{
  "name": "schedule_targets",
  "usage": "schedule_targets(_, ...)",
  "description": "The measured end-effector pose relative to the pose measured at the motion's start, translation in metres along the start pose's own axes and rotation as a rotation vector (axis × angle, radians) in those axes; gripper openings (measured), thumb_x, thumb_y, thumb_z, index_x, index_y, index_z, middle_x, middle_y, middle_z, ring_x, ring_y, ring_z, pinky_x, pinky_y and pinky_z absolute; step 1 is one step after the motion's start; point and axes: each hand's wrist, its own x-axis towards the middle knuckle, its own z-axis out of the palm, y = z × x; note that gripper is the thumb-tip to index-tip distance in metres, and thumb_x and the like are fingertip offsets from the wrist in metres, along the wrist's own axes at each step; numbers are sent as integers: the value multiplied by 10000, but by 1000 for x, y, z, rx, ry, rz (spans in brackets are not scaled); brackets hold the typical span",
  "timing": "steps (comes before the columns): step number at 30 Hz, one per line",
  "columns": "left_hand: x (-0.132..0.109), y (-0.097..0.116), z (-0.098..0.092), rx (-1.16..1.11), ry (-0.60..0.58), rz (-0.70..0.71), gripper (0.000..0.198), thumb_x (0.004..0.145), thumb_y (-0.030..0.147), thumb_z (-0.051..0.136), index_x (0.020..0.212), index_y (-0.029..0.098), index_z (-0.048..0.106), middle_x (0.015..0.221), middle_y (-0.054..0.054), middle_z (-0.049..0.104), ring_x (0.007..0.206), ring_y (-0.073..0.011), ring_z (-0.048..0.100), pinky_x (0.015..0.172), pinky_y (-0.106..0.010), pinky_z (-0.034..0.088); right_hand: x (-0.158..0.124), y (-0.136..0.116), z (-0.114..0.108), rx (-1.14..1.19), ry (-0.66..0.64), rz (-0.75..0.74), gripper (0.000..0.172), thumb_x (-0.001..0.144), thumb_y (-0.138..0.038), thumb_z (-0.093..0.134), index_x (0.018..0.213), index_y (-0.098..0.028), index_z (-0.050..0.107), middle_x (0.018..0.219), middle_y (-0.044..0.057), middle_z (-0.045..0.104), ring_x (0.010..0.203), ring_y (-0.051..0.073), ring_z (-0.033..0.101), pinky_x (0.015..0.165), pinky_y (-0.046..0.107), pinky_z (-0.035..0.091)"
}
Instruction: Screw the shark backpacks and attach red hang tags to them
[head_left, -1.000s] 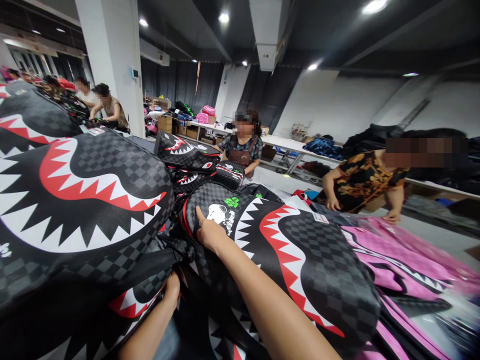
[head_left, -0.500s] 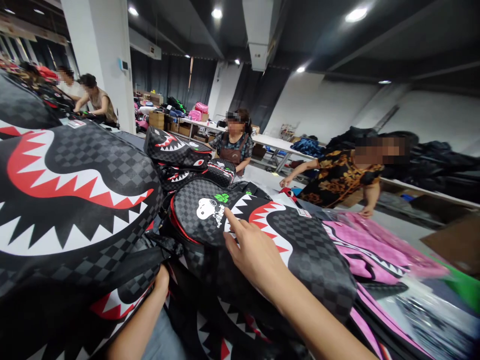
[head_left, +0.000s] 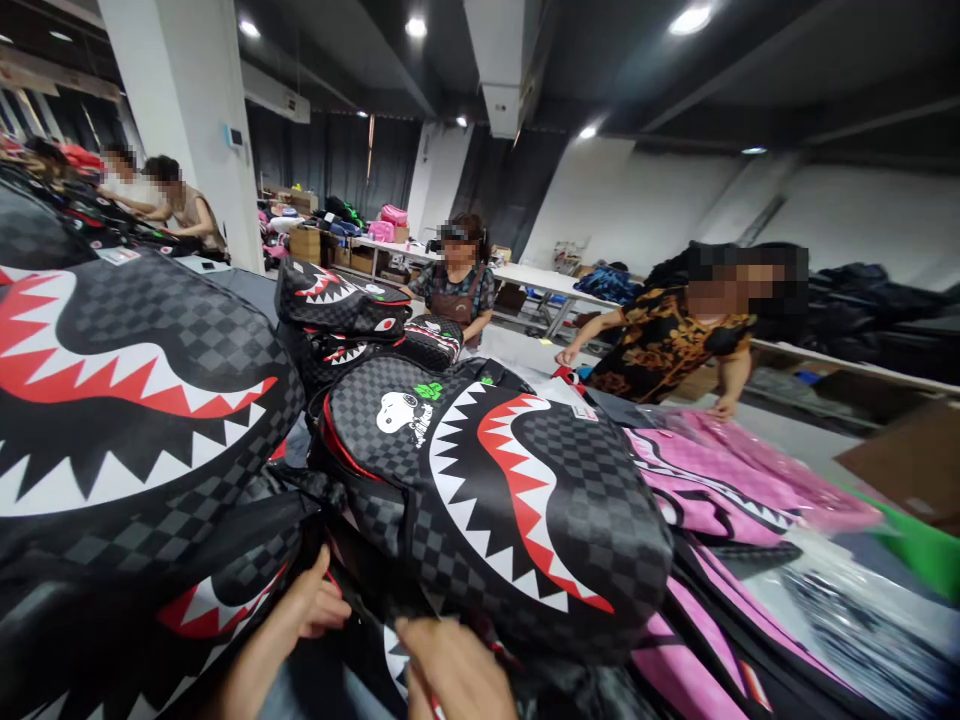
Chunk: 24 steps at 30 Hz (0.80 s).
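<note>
A black checkered backpack [head_left: 510,500] with a red and white shark mouth and a small white cartoon dog patch lies in front of me. My left hand [head_left: 311,605] reaches under its near left edge with the fingers curled on the dark fabric there. My right hand [head_left: 450,670] sits at the bottom of the view under the backpack's near edge, fingers bent, and what it holds is hidden. A larger backpack [head_left: 127,400] of the same shark pattern fills the left side.
Pink shark backpacks in clear plastic [head_left: 720,490] lie to the right. More black shark backpacks [head_left: 337,310] are stacked behind. A person in a patterned shirt [head_left: 667,340] leans over the table, another in an apron [head_left: 457,285] stands further back, and two people [head_left: 150,195] work at the far left.
My right hand has left the top of the shark backpack and dropped to its near lower edge. The left hand has moved slightly right under the bag. The view has shifted left.
</note>
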Motion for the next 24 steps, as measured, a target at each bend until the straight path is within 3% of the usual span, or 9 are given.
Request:
schedule_targets(3,-31,1,15,155,18,38,863,662,929,159,580,170,560,644,-126,668,618,-243,660,567,-324,459,-64,-7,64,102,-231,270,382,856,-56,463,1174,-219,599,865,46,681,732,158,665,634,218,542)
schedule_targets(5,-60,10,18,317,210,342,654,793,767,357,613,177,573,657,-75,668,640,-193,643,595,-275,441,-77,-12,103,44,-289,304,531,837,-33,395,1341,-163,499,1120,141,648,984,234,641,817,354,566)
schedule_targets(8,-101,33,8,332,572,580,417,908,516,413,724,196,606,652,-16,660,625,-138,616,608,-232,429,-56,-20,147,-93,-337,385,595,847,-5,370,1423,-148,425,1299,182,558,1165,287,538,911,454,522)
schedule_targets(12,-141,88,-9,255,762,1024,293,946,386,431,881,191,641,700,-5,679,648,-109,631,672,-211,479,-25,-33,172,-105,-389,426,451,872,12,319,1210,-75,603,1228,209,595,1212,336,502,886,483,495)
schedule_targets(15,-145,148,-20,422,849,1283,326,953,379,424,1127,193,628,1154,-79,677,1096,-176,611,970,-304,462,-35,-38,173,-58,-375,399,510,858,59,285,1251,-89,574,1365,172,521,1352,326,376,1001,502,404)
schedule_targets(17,-131,186,-28,595,922,1159,416,927,424,471,1277,218,559,1435,-98,489,1366,-265,392,1112,-437,342,-51,-33,169,-40,-337,440,522,878,32,310,1329,-126,522,1437,153,458,1371,324,348,1051,523,343)
schedule_targets(19,-110,211,-35,748,917,860,542,880,495,528,1343,215,515,1552,-118,310,1449,-353,206,1146,-541,241,-64,-22,165,-42,-290,527,519,892,-12,343,1373,-145,485,1418,165,474,1323,329,402,1062,544,313)
schedule_targets(21,-93,221,-38,888,837,615,634,840,563,547,1358,200,513,1584,-137,217,1458,-419,107,1147,-599,172,-73,-9,161,-44,-272,621,524,879,-19,359,1369,-150,490,1334,173,542,1237,313,470,1051,532,318)
schedule_targets(24,-89,216,-33,1035,771,492,664,846,617,480,1371,212,512,1598,-129,173,1456,-447,48,1140,-618,148,-79,4,157,-35,-294,682,493,861,-8,351,1281,-150,564,1201,149,612,1116,272,523,1000,467,358)
